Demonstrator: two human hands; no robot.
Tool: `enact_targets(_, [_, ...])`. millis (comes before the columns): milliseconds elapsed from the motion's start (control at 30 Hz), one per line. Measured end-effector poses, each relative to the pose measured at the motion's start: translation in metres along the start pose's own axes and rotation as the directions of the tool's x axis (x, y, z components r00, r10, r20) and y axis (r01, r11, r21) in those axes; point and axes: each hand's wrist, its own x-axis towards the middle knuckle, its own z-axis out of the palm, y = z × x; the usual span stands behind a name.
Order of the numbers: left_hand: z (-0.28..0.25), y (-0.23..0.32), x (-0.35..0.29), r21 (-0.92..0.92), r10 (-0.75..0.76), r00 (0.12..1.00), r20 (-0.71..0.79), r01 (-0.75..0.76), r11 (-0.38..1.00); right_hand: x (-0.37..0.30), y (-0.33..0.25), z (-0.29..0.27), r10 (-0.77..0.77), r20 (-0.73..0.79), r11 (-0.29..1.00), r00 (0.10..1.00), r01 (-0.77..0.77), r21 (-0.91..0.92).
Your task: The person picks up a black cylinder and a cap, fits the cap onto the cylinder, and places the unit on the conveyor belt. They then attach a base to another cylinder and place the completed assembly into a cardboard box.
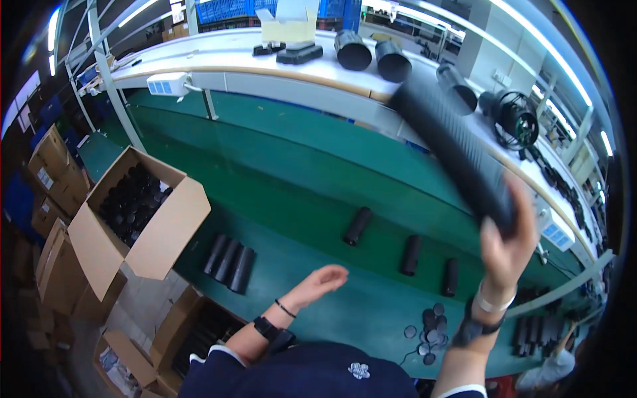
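My right hand (509,245) is raised at the right, its fingers wrapped round the lower end of a long black ribbed housing (458,149). The housing tilts up and to the left and is smeared by motion. Above the green table (279,192), my left hand (322,282) is loosely open, with nothing seen in it. Beyond the hands lie spaced black cylinders (410,255). Several small black discs (432,331) are heaped beside my right forearm. Three black tubes (229,263) rest side by side left of my left hand.
An open carton (169,229) full of black discs stands at the left. Another carton (176,325) with dark parts sits below it. Across the back, a white shelf (245,63) bears large black cylinders (353,52). More black tubes (534,335) and another person (554,368) are at the lower right.
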Motion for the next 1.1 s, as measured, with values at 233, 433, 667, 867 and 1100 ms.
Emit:
enact_targets(233, [0.075,0.043,0.032,-0.337,0.223,0.956,0.191,-0.149,0.929,-0.289,0.055,0.041,0.654,0.601,-0.094,0.46,-0.739,0.668])
enact_targets(433, [0.075,-0.035,0.033,0.231,0.06,0.984,0.166,-0.098,0.968,-0.317,0.068,0.05,0.682,0.523,0.285,0.511,-0.844,0.454])
enact_targets(667, [0.093,-0.067,0.024,0.568,0.23,0.966,0.118,-0.256,0.782,-0.316,0.059,0.057,0.673,0.476,0.467,0.566,-0.824,0.321])
enact_targets(867, [0.093,-0.084,0.017,0.627,0.235,0.971,0.037,-0.206,0.751,-0.334,0.059,0.061,0.734,0.384,0.471,0.56,-0.828,0.305])
enact_targets(1100, [0.084,-0.087,0.015,0.364,-0.113,0.99,0.081,0.076,0.928,-0.342,0.069,0.06,0.735,0.536,0.191,0.415,-0.886,0.423])
